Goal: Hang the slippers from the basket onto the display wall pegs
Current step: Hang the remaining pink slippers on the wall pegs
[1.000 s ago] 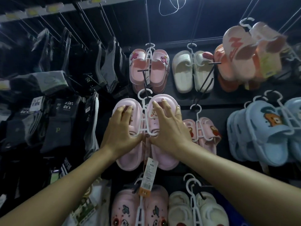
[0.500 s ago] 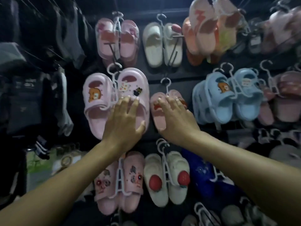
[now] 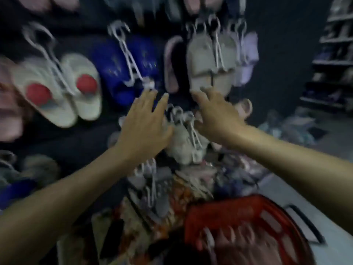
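Note:
The view is blurred by motion. My left hand and my right hand are both stretched out in front of the display wall with fingers loosely spread, holding nothing. Between them hangs a grey slipper pair on a white hanger. A red basket with pink slippers inside stands at the lower right. On the wall hang a white pair with red dots, a blue pair and a cream pair.
A lilac pair hangs at the wall's right end. Patterned goods are piled below the wall beside the basket. Shelving stands at the far right, with bags on the floor in front of it.
The view has swung down and to the right, bringing the basket into sight. Both hands have left the pink slippers and come away from the upper rows, lower down the wall.

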The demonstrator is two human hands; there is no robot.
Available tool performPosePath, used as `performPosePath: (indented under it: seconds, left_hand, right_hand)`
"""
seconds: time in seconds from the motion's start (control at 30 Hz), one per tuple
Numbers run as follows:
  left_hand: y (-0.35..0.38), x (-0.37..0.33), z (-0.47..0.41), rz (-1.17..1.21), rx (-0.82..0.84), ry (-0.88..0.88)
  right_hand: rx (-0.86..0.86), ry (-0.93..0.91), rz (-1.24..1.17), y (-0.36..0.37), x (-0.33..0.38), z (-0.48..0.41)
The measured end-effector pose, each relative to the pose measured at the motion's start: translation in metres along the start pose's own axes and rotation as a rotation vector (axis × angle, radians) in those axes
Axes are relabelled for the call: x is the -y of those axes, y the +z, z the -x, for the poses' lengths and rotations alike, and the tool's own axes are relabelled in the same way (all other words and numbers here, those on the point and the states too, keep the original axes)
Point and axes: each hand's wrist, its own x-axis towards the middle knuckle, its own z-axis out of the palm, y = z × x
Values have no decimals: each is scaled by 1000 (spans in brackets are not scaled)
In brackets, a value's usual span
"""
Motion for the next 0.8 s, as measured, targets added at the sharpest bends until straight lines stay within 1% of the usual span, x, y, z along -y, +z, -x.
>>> performPosePath:
  seconds: [0.07, 0.13, 0.27, 0.37, 0.47, 0.53, 0.6, 0.67, 0.73, 0.8]
  left_hand:
    - [49, -30, 24, 86, 141, -9]
    - [95, -59, 49, 157, 219, 13]
    - [188, -103, 101, 204, 430, 62]
    - [245, -123, 129, 233, 653, 100]
    - [294, -132, 154, 226, 890, 113]
    - [327, -131, 168, 216, 1017, 98]
    - [363, -128, 183, 279, 1160, -2]
    - [403, -125, 202, 417, 1267, -152]
    - [412, -135, 204, 523, 1372, -286]
    - [422, -142, 205, 576, 1443, -468]
  right_hand:
    - [62, 25, 5, 34, -40, 46]
    - [153, 63, -7, 68, -76, 90]
    - [358, 212, -30, 134, -137, 169]
    - [509, 314, -50, 173, -166, 212]
    - [606, 434, -99, 207, -186, 243]
    - [675, 492, -137, 230, -198, 260]
    - [742, 538, -182, 255, -209, 273]
    - [830, 584, -226, 283, -220, 283]
    - [933, 611, -254, 308, -226, 290]
    - [1060, 589, -254, 330, -229, 294]
